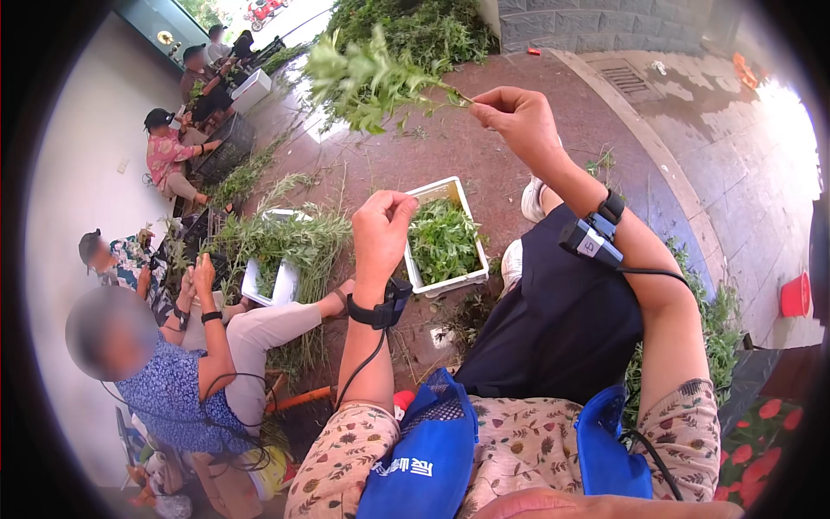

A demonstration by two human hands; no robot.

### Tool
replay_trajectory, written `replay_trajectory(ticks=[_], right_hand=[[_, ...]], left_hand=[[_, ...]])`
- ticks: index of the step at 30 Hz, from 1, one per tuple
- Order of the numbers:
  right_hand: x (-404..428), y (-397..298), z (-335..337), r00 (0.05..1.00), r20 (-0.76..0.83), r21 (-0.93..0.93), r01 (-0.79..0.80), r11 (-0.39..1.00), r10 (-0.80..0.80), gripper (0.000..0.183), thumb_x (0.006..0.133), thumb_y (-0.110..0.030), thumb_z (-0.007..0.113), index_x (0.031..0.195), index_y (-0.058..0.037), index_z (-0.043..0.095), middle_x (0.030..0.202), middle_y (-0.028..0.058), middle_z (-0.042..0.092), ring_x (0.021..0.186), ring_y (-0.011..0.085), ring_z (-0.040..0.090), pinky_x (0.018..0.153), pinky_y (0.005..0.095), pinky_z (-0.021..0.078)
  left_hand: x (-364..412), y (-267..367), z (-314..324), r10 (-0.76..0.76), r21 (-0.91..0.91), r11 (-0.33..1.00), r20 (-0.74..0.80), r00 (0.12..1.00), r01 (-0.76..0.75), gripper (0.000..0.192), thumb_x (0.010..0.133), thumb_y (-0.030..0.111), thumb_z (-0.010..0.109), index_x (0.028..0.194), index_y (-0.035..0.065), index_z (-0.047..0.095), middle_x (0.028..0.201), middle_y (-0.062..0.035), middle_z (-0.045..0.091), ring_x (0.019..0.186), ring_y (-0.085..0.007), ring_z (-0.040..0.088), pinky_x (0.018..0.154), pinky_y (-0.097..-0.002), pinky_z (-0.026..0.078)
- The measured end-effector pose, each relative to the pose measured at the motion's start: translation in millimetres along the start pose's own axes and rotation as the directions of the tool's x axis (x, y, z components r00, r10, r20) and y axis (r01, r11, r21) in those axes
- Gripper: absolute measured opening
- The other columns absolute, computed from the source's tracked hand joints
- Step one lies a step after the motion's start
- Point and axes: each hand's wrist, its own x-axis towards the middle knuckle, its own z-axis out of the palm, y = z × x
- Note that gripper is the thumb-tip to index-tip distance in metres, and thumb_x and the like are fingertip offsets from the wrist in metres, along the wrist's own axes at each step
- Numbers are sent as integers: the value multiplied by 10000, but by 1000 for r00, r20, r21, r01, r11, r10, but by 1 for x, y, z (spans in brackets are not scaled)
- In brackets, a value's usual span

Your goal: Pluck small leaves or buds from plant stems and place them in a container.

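Note:
My right hand (522, 123) is raised in front of me, its thumb and forefinger pinching the cut end of a leafy green stem (369, 81). The stem points left, and its leaves are blurred. Lower and to the left, my left hand (381, 227) has its fingers curled and the thumb against the forefinger. Nothing shows in that hand. Just right of it, a white plastic crate (454, 282) stands on the floor, holding picked green leaves (444, 240). Each of my wrists wears a strap with a small cabled device.
Beyond the stem is a large heap of cut plants (421, 32). At my left sits a person in a blue patterned top (175, 396), near a white container (272, 279) with long stems around it. Several people work along the wall by a black crate (227, 149). A red bucket (795, 295) stands far right.

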Motion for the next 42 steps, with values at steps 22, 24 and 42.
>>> replay_trajectory(ticks=[22, 24, 42], right_hand=[[-9, -24, 15, 978, 110, 268, -200, 942, 176, 150, 858, -112, 703, 913, 27, 685, 773, 22, 662, 689, 62, 561, 613, 212, 446], [-9, -24, 14, 977, 107, 262, -207, 943, 185, 150, 858, -111, 702, 913, 26, 684, 772, 22, 662, 688, 60, 561, 611, 211, 444], [-7, -12, 6, 982, 72, 213, -187, 959, 175, 136, 858, -109, 696, 928, 8, 698, 740, 6, 654, 658, 56, 552, 588, 204, 429]], left_hand=[[68, 73, 49, 384, 143, 920, -509, 771, -364, 204, 732, 80, 797, 826, -18, 644, 739, -64, 620, 583, -110, 574, 537, -258, 453], [69, 68, 52, 353, 124, 933, -490, 797, -337, 202, 740, 83, 793, 826, -22, 643, 743, -65, 624, 584, -109, 574, 540, -257, 452], [24, 38, -3, -64, -836, 538, 89, 994, 109, 88, 890, 94, 634, 911, 9, 627, 812, -29, 614, 638, -50, 496, 468, -170, 316]])
